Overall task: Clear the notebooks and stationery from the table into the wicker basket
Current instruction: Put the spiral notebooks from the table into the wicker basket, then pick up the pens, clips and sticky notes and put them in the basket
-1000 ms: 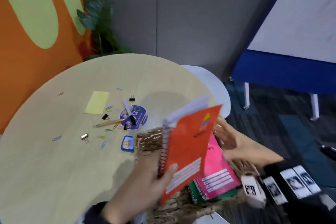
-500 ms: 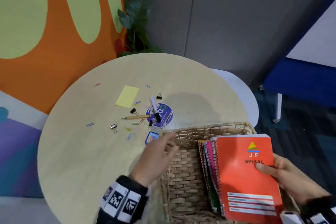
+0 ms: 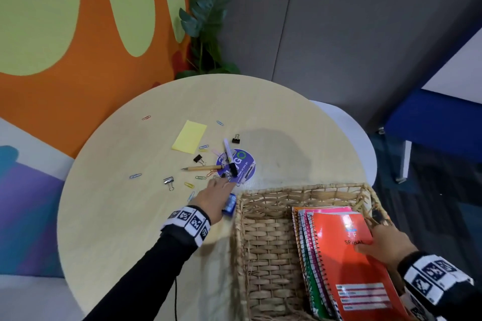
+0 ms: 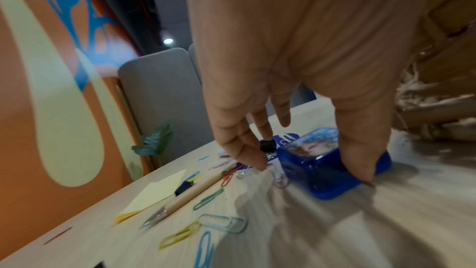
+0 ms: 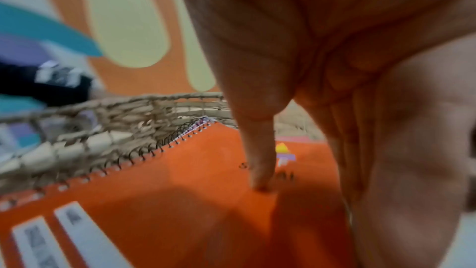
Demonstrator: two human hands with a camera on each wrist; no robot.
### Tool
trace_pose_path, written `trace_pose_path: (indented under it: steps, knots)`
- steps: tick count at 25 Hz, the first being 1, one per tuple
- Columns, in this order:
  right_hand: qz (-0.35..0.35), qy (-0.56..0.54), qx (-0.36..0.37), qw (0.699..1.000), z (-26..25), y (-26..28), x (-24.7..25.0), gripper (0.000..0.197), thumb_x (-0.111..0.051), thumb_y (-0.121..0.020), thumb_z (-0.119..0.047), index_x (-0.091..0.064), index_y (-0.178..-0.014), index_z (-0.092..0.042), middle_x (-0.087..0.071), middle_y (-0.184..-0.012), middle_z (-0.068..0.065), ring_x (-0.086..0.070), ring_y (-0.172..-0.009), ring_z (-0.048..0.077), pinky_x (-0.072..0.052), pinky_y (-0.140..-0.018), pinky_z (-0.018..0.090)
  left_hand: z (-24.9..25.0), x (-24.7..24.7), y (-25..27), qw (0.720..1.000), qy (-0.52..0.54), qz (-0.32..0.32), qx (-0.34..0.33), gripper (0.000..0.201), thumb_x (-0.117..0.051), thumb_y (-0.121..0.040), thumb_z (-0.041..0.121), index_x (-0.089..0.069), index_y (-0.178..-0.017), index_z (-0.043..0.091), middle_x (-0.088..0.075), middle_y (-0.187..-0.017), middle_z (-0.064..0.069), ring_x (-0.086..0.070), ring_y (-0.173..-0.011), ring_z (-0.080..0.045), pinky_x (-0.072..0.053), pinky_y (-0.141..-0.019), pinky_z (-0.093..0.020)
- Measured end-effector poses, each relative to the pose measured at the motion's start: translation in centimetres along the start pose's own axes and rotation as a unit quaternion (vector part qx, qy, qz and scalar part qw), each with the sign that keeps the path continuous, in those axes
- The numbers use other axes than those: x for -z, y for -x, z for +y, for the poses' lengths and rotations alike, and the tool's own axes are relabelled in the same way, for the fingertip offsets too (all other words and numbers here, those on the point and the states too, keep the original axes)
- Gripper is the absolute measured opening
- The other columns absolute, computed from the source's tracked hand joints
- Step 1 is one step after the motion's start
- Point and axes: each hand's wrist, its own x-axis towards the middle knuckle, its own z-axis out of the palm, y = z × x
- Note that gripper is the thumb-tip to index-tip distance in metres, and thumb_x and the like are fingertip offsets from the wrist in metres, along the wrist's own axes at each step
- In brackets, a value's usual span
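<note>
**Notebooks in, small stationery still out**

The wicker basket (image 3: 263,242) sits at the near right edge of the round table (image 3: 117,229), and the notebooks look done: a stack leans inside it against its right wall, the orange notebook (image 3: 349,263) on top. The right hand (image 3: 383,240) lies on that cover, thumb pressed flat to it; whether the other fingers grip the far edge I cannot tell.

What is left lies on the table left of the basket and beyond its far rim. The left hand (image 3: 212,196) hangs over the small blue box (image 4: 332,168) just outside the basket's left wall, fingers spread wide and pointing down, thumb at the box's side, nothing gripped yet. Farther from the basket are the yellow sticky pad (image 3: 189,136), the wooden pen (image 3: 202,168), the marker (image 3: 230,156) across a purple round sticker (image 3: 241,164), some binder clips and scattered coloured paper clips.

I would judge the bulky half finished and the fiddly half barely begun.
</note>
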Motion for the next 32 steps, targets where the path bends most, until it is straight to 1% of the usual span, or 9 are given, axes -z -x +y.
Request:
trace_pose_path:
  steps: [5, 8, 14, 17, 19, 21, 23, 27, 32]
  knots:
    - [0.094, 0.018, 0.065, 0.993, -6.6, 1.7, 6.4, 0.033, -0.057, -0.082, -0.048, -0.063, -0.085, -0.015, -0.069, -0.093, 0.007, -0.066, -0.089, 0.025, -0.043, -0.064, 0.029, -0.1, -0.1, -1.2, 1.000, -0.019, -0.024, -0.001, 0.064, -0.067, -0.079, 0.008, -0.039, -0.136, 0.019, -0.043, -0.139, -0.005, -0.034, -0.129, -0.028, -0.046, -0.095, -0.044]
    - [0.132, -0.047, 0.192, 0.971, -14.1, -0.1, 10.4, 0.025, -0.059, -0.085, -0.037, -0.067, -0.085, -0.013, -0.071, -0.092, 0.008, -0.065, -0.089, 0.027, -0.043, -0.068, 0.030, -1.4, 0.8, 0.9, 0.990, 0.113, 0.061, 0.064, 0.062, -0.065, -0.075, 0.014, -0.042, -0.133, 0.021, -0.048, -0.133, -0.002, -0.041, -0.123, -0.028, -0.047, -0.096, -0.041]
    - [0.024, -0.008, 0.257, 0.966, -30.3, -9.1, 11.8, 0.038, -0.049, -0.092, -0.030, -0.043, -0.059, -0.012, -0.053, -0.065, 0.009, -0.054, -0.073, 0.028, -0.043, -0.063, 0.028, -1.9, 1.2, 8.9, 0.949, 0.247, 0.169, 0.102, 0.066, -0.072, -0.061, 0.023, -0.054, -0.124, 0.025, -0.059, -0.116, 0.001, -0.055, -0.101, -0.026, -0.046, -0.088, -0.030]
    - [-0.002, 0.053, 0.261, 0.964, -34.1, -13.2, 11.1, 0.028, -0.055, -0.086, -0.039, -0.051, -0.077, -0.013, -0.061, -0.085, 0.007, -0.062, -0.078, 0.027, -0.051, -0.072, 0.034, -1.4, 0.4, 11.2, 0.949, 0.242, 0.178, 0.095, 0.070, -0.062, -0.049, 0.042, -0.049, -0.118, 0.037, -0.065, -0.106, 0.009, -0.064, -0.089, -0.023, -0.046, -0.076, -0.020]
    - [0.002, 0.102, 0.250, 0.963, -34.8, -15.0, 10.1, 0.025, -0.050, -0.090, -0.028, -0.055, -0.108, -0.011, -0.064, -0.112, 0.010, -0.065, -0.099, 0.032, -0.052, -0.085, 0.043, -1.2, 0.2, 11.7, 0.946, 0.256, 0.166, 0.109, 0.078, -0.057, -0.043, 0.051, -0.041, -0.119, 0.037, -0.063, -0.101, 0.017, -0.066, -0.084, -0.018, -0.042, -0.071, -0.016]
    - [-0.007, 0.093, 0.257, 0.962, -34.3, -14.7, 9.9, 0.014, -0.050, -0.091, -0.019, -0.056, -0.103, -0.015, -0.058, -0.126, 0.011, -0.059, -0.113, 0.035, -0.049, -0.093, 0.047, -0.6, 0.1, 11.9, 0.945, 0.260, 0.170, 0.098, 0.078, -0.056, -0.042, 0.054, -0.043, -0.117, 0.037, -0.064, -0.096, 0.019, -0.065, -0.080, -0.014, -0.042, -0.065, -0.010]
    - [-0.010, 0.037, 0.265, 0.963, -33.3, -14.0, 11.0, 0.025, -0.059, -0.085, -0.019, -0.047, -0.064, -0.023, -0.065, -0.106, 0.013, -0.063, -0.099, 0.031, -0.051, -0.087, 0.041, 0.2, 0.6, 11.8, 0.944, 0.259, 0.186, 0.084, 0.072, -0.056, -0.046, 0.052, -0.046, -0.116, 0.038, -0.065, -0.096, 0.016, -0.054, -0.087, -0.007, -0.044, -0.071, -0.011]
    - [0.015, -0.088, 0.238, 0.967, -28.1, -9.3, 14.6, 0.030, -0.055, -0.082, -0.019, -0.051, -0.053, -0.011, -0.056, -0.044, -0.001, -0.056, -0.046, 0.020, -0.051, -0.059, 0.028, 2.3, 2.3, 10.2, 0.946, 0.260, 0.194, 0.030, 0.064, -0.064, -0.061, 0.041, -0.050, -0.122, 0.031, -0.062, -0.106, 0.011, -0.046, -0.095, -0.003, -0.032, -0.090, -0.012]
    - [-0.035, -0.065, 0.223, 0.972, -17.0, 0.2, 7.5, 0.026, -0.054, -0.083, -0.020, -0.063, -0.060, -0.011, -0.072, -0.066, 0.013, -0.070, -0.064, 0.024, -0.053, -0.060, 0.027, 5.2, 4.7, 8.1, 0.961, 0.240, 0.135, -0.025, 0.064, -0.072, -0.071, 0.034, -0.049, -0.130, 0.026, -0.057, -0.119, 0.008, -0.052, -0.107, -0.016, -0.043, -0.096, -0.024]
